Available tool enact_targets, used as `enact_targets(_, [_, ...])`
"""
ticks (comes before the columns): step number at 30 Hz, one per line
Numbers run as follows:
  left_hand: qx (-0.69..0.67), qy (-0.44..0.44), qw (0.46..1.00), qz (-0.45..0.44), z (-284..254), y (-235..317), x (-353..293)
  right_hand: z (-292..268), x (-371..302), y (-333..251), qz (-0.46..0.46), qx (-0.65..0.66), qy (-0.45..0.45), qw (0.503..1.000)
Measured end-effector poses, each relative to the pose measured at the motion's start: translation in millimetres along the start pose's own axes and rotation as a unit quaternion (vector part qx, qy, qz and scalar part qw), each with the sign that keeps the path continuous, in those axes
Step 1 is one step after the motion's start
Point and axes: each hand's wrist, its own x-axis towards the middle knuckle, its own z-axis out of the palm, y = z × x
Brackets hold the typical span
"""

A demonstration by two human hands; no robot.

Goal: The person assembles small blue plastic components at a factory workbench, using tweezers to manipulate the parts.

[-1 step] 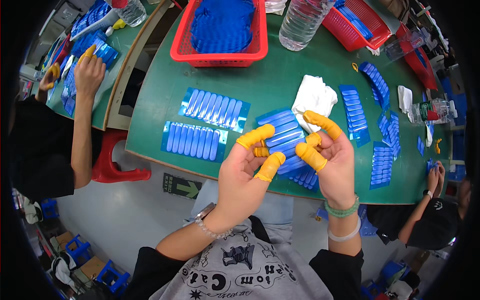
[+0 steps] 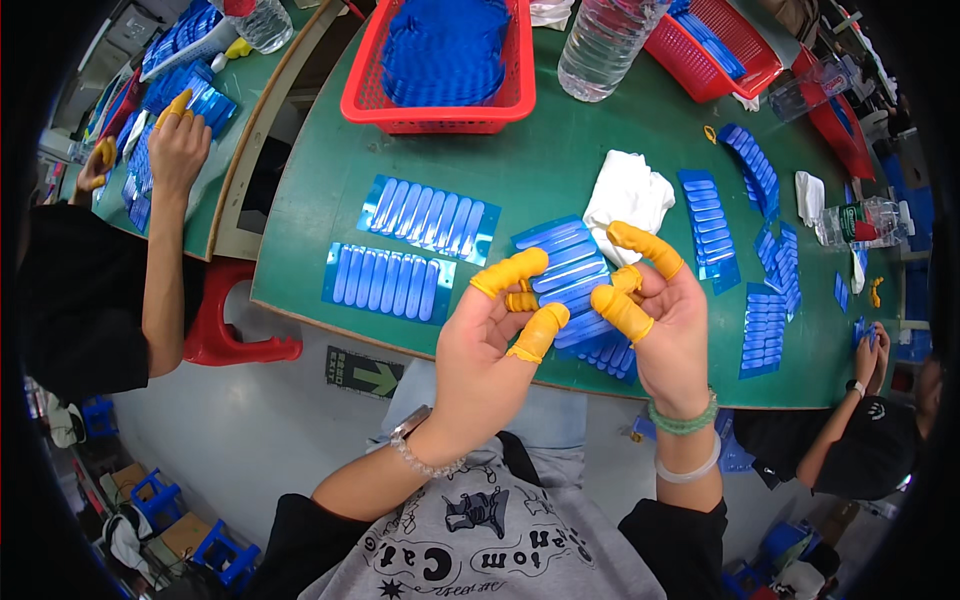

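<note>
My left hand (image 2: 490,335) and my right hand (image 2: 670,335) hold a blue ribbed sheet (image 2: 568,265) between them, just above the table's near edge. Yellow rubber finger cots cover the thumbs and several fingertips of both hands. The left thumb and fingers pinch the sheet's left side; the right ones grip its right side, with the right index finger raised. Partly hidden below it lies another blue ribbed sheet (image 2: 612,358). To the left, two similar sheets, a farther one (image 2: 428,220) and a nearer one (image 2: 388,283), lie flat. A crumpled white cloth (image 2: 630,200) rests just beyond my hands.
Beyond stand a red basket (image 2: 435,127) of stacked blue sheets and a water bottle (image 2: 612,50). More blue sheets (image 2: 707,220) lie on the right of the green table (image 2: 300,225). Co-workers' hands show at left (image 2: 180,150) and far right (image 2: 870,358). A red stool (image 2: 240,335) stands at left.
My hands and the sheet between them look the same. The left co-worker's farther hand has shifted very slightly.
</note>
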Motion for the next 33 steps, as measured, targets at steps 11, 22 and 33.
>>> enact_targets(11, [-0.041, 0.016, 0.999, -0.007, 3, 2, 4, 6, 2, 1, 0.022, 0.036, 0.002, 0.999])
enact_targets(22, [-0.055, -0.026, 0.994, -0.090, 0, 12, 1, 2, 4, 0, 0.010, 0.039, 0.020, 0.999])
enact_targets(33, [0.041, -0.001, 0.998, -0.043, -2, 10, -4, -7, 0, -10, -0.002, -0.009, 0.042, 0.999])
